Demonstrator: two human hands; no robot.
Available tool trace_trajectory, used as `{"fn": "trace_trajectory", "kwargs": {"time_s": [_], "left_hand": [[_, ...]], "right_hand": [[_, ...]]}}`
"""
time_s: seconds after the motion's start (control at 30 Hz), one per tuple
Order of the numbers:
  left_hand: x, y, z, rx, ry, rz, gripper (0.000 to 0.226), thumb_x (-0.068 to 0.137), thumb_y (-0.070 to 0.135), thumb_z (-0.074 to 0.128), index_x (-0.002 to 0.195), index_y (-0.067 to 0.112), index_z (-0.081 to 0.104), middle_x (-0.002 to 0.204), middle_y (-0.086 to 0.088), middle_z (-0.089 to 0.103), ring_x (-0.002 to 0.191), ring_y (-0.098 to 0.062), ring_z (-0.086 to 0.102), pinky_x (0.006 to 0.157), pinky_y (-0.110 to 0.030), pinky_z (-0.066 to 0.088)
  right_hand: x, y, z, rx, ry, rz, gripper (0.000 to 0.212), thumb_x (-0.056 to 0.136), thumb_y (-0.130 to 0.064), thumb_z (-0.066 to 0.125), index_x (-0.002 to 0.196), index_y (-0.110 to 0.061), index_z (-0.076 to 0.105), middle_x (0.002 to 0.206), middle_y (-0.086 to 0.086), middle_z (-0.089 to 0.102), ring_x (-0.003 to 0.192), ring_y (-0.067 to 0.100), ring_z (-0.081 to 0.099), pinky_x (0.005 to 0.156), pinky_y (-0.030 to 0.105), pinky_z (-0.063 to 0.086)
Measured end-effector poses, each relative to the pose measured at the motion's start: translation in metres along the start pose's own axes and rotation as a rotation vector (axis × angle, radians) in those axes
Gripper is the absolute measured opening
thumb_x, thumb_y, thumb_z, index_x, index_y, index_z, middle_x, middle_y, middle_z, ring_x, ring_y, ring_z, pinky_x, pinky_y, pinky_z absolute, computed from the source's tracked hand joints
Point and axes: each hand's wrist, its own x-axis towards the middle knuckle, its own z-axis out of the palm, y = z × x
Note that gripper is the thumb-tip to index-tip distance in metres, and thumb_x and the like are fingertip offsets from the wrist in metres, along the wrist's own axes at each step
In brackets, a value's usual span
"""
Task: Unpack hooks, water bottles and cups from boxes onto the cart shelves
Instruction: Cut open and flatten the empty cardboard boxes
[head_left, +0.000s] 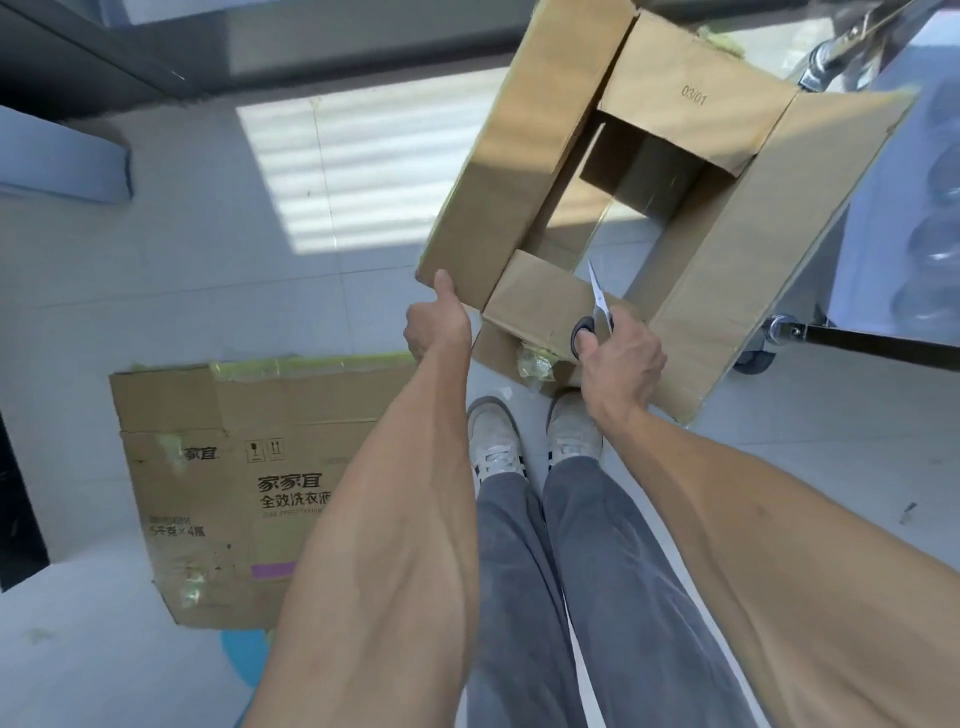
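An open cardboard box (524, 171) with its flaps spread hangs in front of me above the floor; I can see the floor through it. My left hand (436, 325) grips the box's near left corner, thumb up along the flap. My right hand (621, 358) holds black-handled scissors (597, 306), blade pointing up over the near flap. The cart (852, 338) stands at the right, with clear water bottles (935, 244) dimly visible on its shelf.
A flattened printed cardboard box (228, 478) lies on the tiled floor at the left. My shoes (530, 436) stand below the held box. A cart wheel (753, 358) sits close to the box's right flap. A dark cabinet runs along the far left.
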Motion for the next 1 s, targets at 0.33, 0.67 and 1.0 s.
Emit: {"fn": "trace_trajectory", "kwargs": {"time_s": [0.33,0.67,1.0], "left_hand": [[-0.036,0.083,-0.018,-0.003,0.283,0.421,0.037,0.082,0.046,0.046,0.060,0.019,0.035,0.055,0.008,0.037,0.053,-0.017,0.037,0.054,-0.031,0.031],[-0.038,0.222,0.007,-0.146,-0.420,0.220,0.016,0.083,0.025,0.065,0.077,0.010,0.064,0.060,-0.004,0.060,0.040,-0.014,0.042,0.040,-0.018,0.031],[0.055,0.306,0.029,-0.246,-0.537,0.125,0.003,0.085,0.014,0.068,0.086,0.011,0.068,0.066,-0.004,0.060,0.053,-0.019,0.051,0.046,-0.020,0.041]], "right_hand": [[0.019,-0.077,-0.044,0.081,0.173,-0.075,0.014,0.091,-0.016,0.066,0.102,-0.009,0.061,0.076,-0.005,0.044,0.091,0.034,0.055,0.076,0.040,0.043],[0.104,-0.188,-0.082,0.140,0.242,-0.221,0.013,0.093,-0.009,0.062,0.098,-0.012,0.073,0.071,-0.003,0.046,0.077,0.020,0.044,0.063,0.029,0.032],[0.206,-0.270,-0.036,-0.140,0.165,-0.501,0.017,0.095,-0.005,0.049,0.097,-0.015,0.063,0.092,0.003,0.062,0.096,0.020,0.047,0.069,0.023,0.030]]}}
